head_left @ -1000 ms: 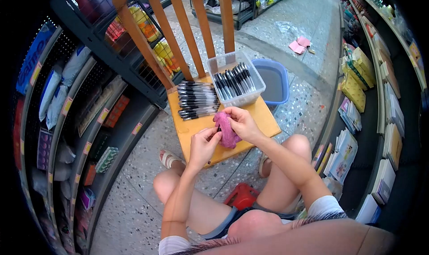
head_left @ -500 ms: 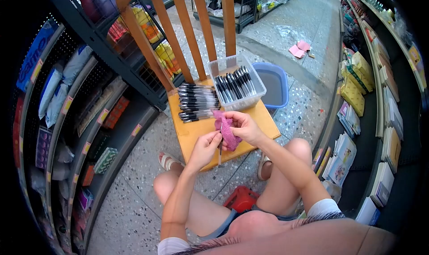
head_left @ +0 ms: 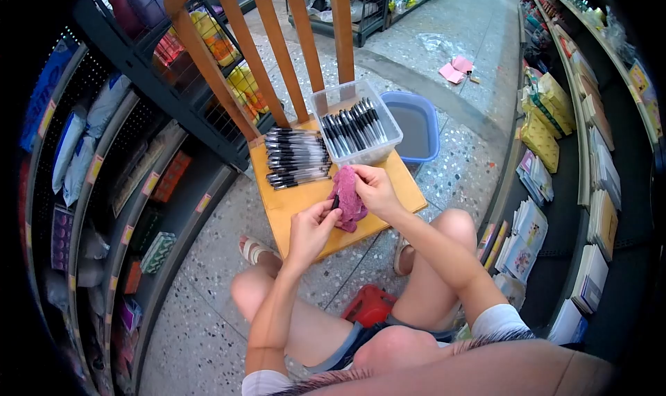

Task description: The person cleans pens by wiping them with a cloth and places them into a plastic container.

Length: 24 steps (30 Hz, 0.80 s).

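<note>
My left hand [head_left: 311, 231] pinches a pen [head_left: 336, 202], of which only a short dark end shows against the cloth. A purple-pink cloth [head_left: 349, 200] hangs from my right hand [head_left: 377, 190], whose fingers grip its upper part. Both hands are close together above the front of the wooden chair's seat [head_left: 284, 219]. Beyond them stands a clear plastic box [head_left: 368, 159] with several black-and-clear pens [head_left: 352, 129] in it. To its left, more pens [head_left: 297, 159] lie in a row directly on the seat.
A blue basin [head_left: 431, 150] of greyish water stands on the floor behind the chair. Shelves with packets [head_left: 76, 160] curve along the left, and shelves with notebooks [head_left: 526, 240] along the right. A red stool [head_left: 371, 306] shows between the legs. Pink paper [head_left: 456, 70] lies on the floor.
The pen, earlier pointing down below the cloth, now shows only a dark end at the cloth's left side. The cloth hangs more bunched. The whole view has shifted slightly.
</note>
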Available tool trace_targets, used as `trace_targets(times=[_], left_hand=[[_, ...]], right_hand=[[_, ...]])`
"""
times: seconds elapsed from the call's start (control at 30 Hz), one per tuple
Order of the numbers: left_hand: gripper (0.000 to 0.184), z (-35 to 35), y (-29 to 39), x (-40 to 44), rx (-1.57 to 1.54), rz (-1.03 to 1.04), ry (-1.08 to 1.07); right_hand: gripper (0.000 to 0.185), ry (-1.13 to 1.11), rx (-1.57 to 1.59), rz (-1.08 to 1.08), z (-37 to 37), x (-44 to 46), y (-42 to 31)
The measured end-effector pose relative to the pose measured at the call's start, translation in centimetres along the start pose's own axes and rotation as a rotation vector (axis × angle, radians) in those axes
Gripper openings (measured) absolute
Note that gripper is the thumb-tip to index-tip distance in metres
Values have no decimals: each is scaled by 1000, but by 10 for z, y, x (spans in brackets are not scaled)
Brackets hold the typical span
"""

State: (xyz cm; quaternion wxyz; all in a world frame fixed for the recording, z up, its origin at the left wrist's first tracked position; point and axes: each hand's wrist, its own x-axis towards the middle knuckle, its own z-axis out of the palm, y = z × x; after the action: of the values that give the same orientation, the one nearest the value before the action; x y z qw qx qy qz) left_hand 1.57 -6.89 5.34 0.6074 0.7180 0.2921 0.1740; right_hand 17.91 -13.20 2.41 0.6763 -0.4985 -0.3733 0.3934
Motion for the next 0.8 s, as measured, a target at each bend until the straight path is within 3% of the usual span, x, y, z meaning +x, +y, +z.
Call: trace_targets(times=[0.13,0.27,0.43,0.63,0.8], left_hand=[[22,-3,-20,6,-227,-15,-66],[24,-4,-14,3,-356,-55,-127],[24,-4,-15,1,-285,-26,-162],[24,3,-21,1,-284,-22,-167],[27,0,-12,1,-385,-19,-221]], right_hand=[[20,-56,139,106,5,-2,-20],[24,-74,108,47,12,-2,-13],[20,-81,67,-21,12,-3,-3],[20,-77,14,44,7,-4,-12],[17,-97,261,149,7,-3,-19]])
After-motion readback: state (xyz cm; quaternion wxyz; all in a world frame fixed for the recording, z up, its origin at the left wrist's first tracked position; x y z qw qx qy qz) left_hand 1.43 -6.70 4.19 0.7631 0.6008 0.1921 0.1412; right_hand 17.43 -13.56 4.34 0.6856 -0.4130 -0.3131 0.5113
